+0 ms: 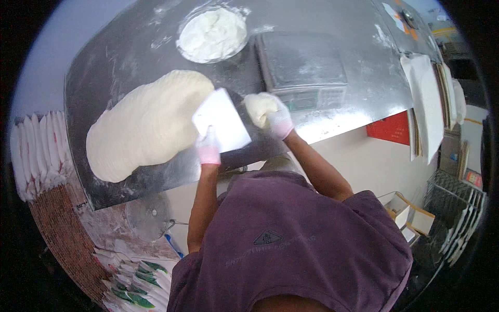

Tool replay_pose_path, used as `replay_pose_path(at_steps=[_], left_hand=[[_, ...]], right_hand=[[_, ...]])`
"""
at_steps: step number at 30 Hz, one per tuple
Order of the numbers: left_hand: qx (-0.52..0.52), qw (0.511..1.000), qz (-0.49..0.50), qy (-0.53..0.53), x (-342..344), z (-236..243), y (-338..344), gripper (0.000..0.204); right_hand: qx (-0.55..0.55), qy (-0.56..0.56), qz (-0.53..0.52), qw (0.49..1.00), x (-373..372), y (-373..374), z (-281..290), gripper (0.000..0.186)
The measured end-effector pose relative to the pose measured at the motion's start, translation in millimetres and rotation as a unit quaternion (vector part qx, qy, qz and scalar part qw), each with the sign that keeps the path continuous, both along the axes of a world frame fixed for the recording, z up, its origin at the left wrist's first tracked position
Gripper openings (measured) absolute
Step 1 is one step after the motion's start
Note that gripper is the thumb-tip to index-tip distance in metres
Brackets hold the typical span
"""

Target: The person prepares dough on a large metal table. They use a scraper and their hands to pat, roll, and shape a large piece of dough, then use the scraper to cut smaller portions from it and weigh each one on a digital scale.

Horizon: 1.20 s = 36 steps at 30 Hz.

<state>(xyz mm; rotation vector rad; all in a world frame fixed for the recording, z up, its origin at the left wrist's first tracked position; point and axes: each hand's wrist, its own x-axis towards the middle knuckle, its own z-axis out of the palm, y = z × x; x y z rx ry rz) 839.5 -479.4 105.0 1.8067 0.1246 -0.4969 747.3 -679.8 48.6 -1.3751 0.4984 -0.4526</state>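
Observation:
A long mass of pale dough (148, 125) lies across the left half of the dark work table (125, 62). In a whitish, pink-cuffed glove, my left hand (209, 148) grips a flat white dough scraper (222, 119) by its near edge. The scraper stands at the right end of the dough mass and covers part of it. A smaller dough piece (257, 108) is in my gloved right hand (280, 119), its fingers wrapped round the right side. That piece is apart from the big mass, just left of a flat-topped scale (301, 62).
A round heap of white flour (213, 35) sits at the far side of the table. White cloths and boards (423, 104) hang by the right edge. Stacked sacks (41, 151) stand at left, more sacks (138, 283) at lower left. An open cardboard box (410, 216) is at lower right.

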Motion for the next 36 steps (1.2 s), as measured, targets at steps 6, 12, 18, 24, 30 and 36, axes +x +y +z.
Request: replay_pose_path(at_steps=[6,12,18,24,30,36], left_hand=[[-0.135,0.988,0.074,0.003,3,30,-41,0.032],[-0.049,0.997,-0.012,-0.058,-21,22,-70,0.032],[-0.075,0.996,0.053,-0.002,-30,23,-37,0.041],[-0.088,0.994,0.068,0.006,-21,18,-3,0.042],[-0.034,0.998,0.035,0.036,-26,41,-8,0.042],[0.024,1.0,-0.018,0.011,-12,47,-12,0.04]], right_hand=[[-0.269,0.016,-0.037,0.962,-1,-124,69,0.054],[-0.563,0.134,0.03,0.815,-7,-165,80,0.057],[-0.224,0.104,-0.237,0.94,-113,-210,25,0.057],[-0.12,0.169,-0.232,0.95,-154,-202,-11,0.06],[0.041,0.143,-0.242,0.959,-139,-188,-19,0.057],[-0.076,0.152,-0.282,0.944,-154,-169,-36,0.048]])
